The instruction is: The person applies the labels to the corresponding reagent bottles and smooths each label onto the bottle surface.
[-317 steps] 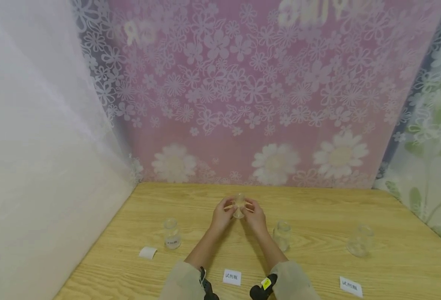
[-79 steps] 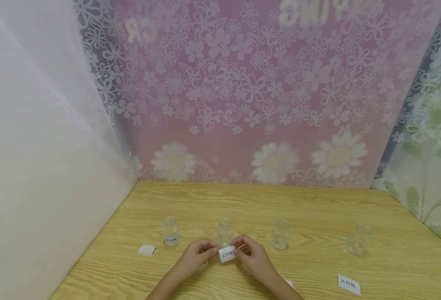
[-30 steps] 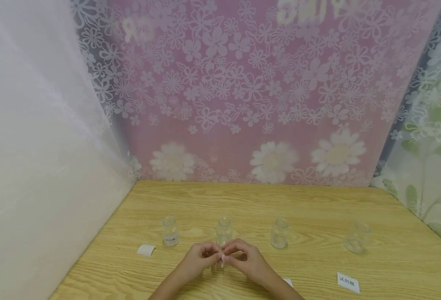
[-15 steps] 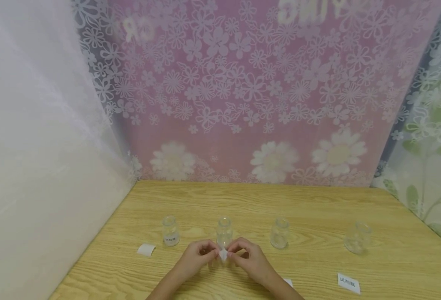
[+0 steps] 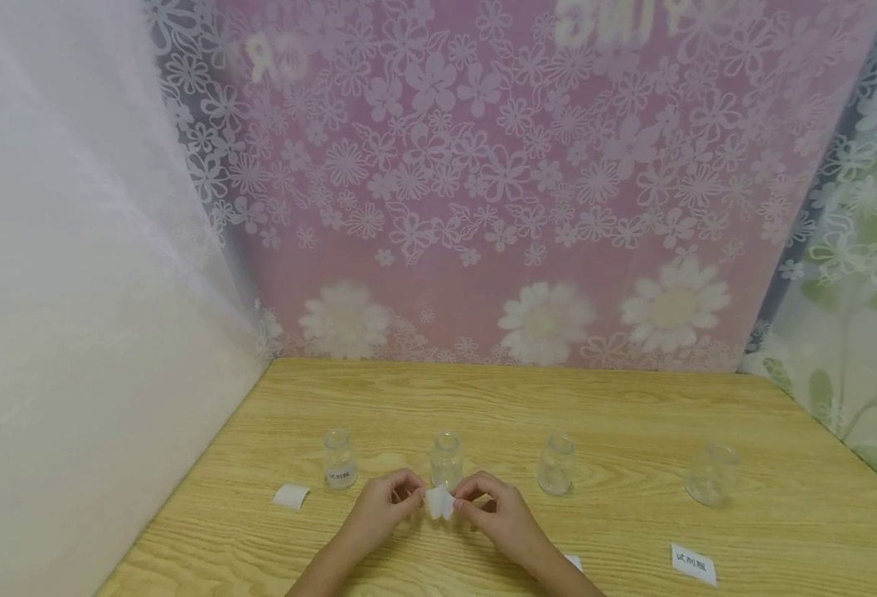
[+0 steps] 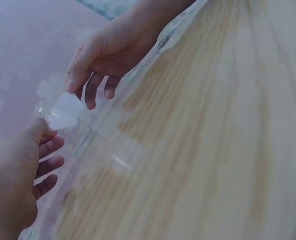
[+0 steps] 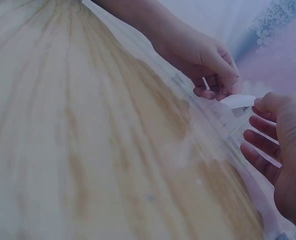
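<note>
In the head view, my left hand and right hand each pinch one side of a small white paper label between thumb and forefinger. The label is creased down its middle, its two halves spread like a V, with plain white facing me. A bit of dark print shows on the underside of the label in the right wrist view. The other fingers of both hands are loosely bent. Just behind the label stands a clear glass bottle, its lower part partly covered.
A bottle bearing a printed label stands at left, beside a curled blank paper piece. Two unlabelled bottles stand to the right, one nearer and one farther. A printed label lies front right; another paper's corner shows by my right forearm.
The label, earlier held flat with print facing me, was bunched edge-on between the fingertips a second ago. Since then my hands have drawn slightly apart and the paper has spread into two white halves.
</note>
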The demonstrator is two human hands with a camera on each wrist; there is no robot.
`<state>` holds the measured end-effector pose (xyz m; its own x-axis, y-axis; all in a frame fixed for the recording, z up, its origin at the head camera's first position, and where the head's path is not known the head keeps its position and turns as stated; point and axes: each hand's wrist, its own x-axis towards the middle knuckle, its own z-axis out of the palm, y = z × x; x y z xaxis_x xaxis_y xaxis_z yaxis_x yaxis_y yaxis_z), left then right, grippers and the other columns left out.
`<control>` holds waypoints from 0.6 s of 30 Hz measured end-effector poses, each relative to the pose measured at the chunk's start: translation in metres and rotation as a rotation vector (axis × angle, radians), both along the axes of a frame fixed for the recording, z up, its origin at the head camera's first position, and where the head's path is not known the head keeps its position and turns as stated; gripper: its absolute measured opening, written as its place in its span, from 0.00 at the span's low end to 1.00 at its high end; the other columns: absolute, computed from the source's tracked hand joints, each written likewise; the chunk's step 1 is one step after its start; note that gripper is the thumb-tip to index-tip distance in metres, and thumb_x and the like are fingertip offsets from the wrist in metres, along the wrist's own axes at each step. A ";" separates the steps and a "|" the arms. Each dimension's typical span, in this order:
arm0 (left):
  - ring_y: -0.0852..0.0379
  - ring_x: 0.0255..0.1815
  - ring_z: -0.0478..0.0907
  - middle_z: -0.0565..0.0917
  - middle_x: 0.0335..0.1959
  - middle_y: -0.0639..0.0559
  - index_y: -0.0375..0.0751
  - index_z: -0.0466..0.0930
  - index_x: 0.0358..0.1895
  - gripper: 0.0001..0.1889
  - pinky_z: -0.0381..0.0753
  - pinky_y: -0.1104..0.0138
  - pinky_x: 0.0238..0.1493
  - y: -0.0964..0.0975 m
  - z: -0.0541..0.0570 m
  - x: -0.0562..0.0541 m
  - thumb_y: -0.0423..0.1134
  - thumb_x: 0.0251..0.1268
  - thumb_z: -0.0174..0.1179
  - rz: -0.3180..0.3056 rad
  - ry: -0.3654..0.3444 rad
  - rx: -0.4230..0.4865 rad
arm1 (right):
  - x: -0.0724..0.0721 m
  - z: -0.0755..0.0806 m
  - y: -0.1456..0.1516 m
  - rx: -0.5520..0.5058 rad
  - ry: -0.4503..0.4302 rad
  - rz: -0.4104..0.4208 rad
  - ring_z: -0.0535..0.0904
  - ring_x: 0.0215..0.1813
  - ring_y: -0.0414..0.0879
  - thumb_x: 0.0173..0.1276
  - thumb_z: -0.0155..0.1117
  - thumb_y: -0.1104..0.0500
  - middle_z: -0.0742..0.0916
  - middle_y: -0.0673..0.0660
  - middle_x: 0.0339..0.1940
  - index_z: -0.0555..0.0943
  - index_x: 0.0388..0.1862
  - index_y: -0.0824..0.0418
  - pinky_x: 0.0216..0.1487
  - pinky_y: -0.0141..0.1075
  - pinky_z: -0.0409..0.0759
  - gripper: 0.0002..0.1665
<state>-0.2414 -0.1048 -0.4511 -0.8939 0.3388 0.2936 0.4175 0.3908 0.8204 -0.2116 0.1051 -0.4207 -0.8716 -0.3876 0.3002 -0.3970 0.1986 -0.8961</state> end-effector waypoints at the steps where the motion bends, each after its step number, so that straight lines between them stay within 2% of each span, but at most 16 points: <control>1: 0.63 0.23 0.72 0.77 0.24 0.58 0.41 0.79 0.33 0.05 0.73 0.72 0.25 0.000 -0.001 -0.001 0.39 0.63 0.58 0.018 0.024 -0.026 | 0.000 0.000 0.000 -0.001 0.000 0.002 0.76 0.37 0.61 0.65 0.59 0.66 0.80 0.61 0.38 0.78 0.36 0.68 0.32 0.42 0.80 0.04; 5: 0.65 0.26 0.71 0.75 0.25 0.62 0.43 0.78 0.31 0.03 0.73 0.72 0.27 -0.002 -0.003 -0.001 0.37 0.61 0.58 0.082 0.116 -0.105 | -0.001 -0.002 0.000 -0.006 0.003 0.009 0.75 0.37 0.62 0.65 0.59 0.66 0.80 0.61 0.38 0.78 0.36 0.68 0.32 0.42 0.80 0.04; 7: 0.66 0.26 0.70 0.74 0.24 0.62 0.43 0.77 0.30 0.02 0.73 0.72 0.27 -0.002 -0.005 -0.002 0.36 0.59 0.59 0.109 0.150 -0.137 | -0.005 -0.007 0.001 -0.004 0.005 0.009 0.75 0.37 0.61 0.65 0.59 0.66 0.80 0.59 0.39 0.78 0.36 0.66 0.32 0.41 0.80 0.04; 8: 0.66 0.25 0.69 0.74 0.24 0.62 0.43 0.77 0.29 0.02 0.73 0.72 0.26 -0.003 -0.005 -0.002 0.35 0.59 0.59 0.115 0.157 -0.143 | -0.007 -0.011 0.001 0.001 0.007 0.008 0.75 0.37 0.61 0.65 0.59 0.66 0.80 0.59 0.39 0.78 0.36 0.66 0.32 0.41 0.80 0.04; 15: 0.67 0.24 0.68 0.73 0.22 0.62 0.43 0.76 0.27 0.02 0.72 0.73 0.25 -0.004 -0.005 -0.003 0.34 0.55 0.58 0.152 0.166 -0.182 | -0.006 -0.010 0.001 0.009 0.013 0.013 0.75 0.36 0.62 0.65 0.58 0.67 0.80 0.60 0.38 0.78 0.37 0.67 0.31 0.42 0.80 0.03; 18: 0.67 0.24 0.68 0.73 0.22 0.62 0.44 0.75 0.26 0.02 0.71 0.73 0.24 -0.004 -0.006 -0.004 0.34 0.54 0.57 0.170 0.165 -0.194 | -0.014 -0.024 0.003 0.011 0.011 0.006 0.76 0.36 0.59 0.66 0.58 0.64 0.81 0.58 0.39 0.78 0.37 0.64 0.30 0.41 0.80 0.04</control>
<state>-0.2451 -0.1090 -0.4568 -0.8881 0.2520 0.3844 0.4543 0.6092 0.6500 -0.2258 0.1083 -0.4444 -0.8661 -0.3961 0.3049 -0.4075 0.2065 -0.8896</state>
